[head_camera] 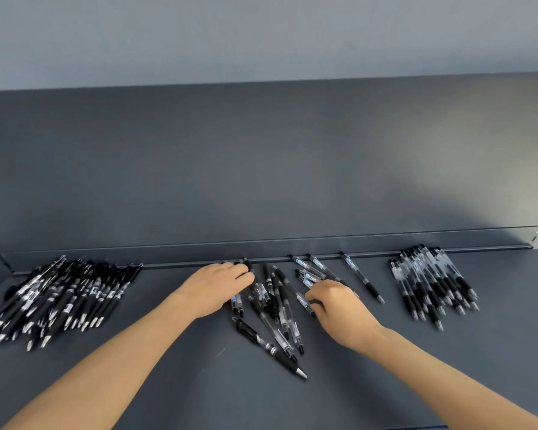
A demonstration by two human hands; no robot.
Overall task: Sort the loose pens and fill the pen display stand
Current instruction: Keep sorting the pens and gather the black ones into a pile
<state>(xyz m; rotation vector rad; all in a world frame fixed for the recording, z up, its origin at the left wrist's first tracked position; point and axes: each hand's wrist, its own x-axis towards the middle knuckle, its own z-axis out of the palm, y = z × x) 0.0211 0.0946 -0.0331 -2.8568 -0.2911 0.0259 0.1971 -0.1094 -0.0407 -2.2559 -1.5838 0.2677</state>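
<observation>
Loose black and clear pens [274, 308] lie mixed in the middle of the dark grey shelf [261, 395]. A sorted pile of black pens [62, 296] lies at the left, and a pile of clear-barrelled pens [432, 283] at the right. My left hand [215, 288] lies on the left side of the loose heap, fingers curled round a few pens whose ends stick out above and below it. My right hand [336, 305] is on the heap's right side, its fingers curled and pinching a clear pen [303, 301]. No display stand is visible.
A single clear pen [362, 277] lies apart between the heap and the right pile. One black pen with a silver tip [271, 347] lies nearest me. A low ledge [385, 254] runs along the back of the shelf, with a grey back panel above it.
</observation>
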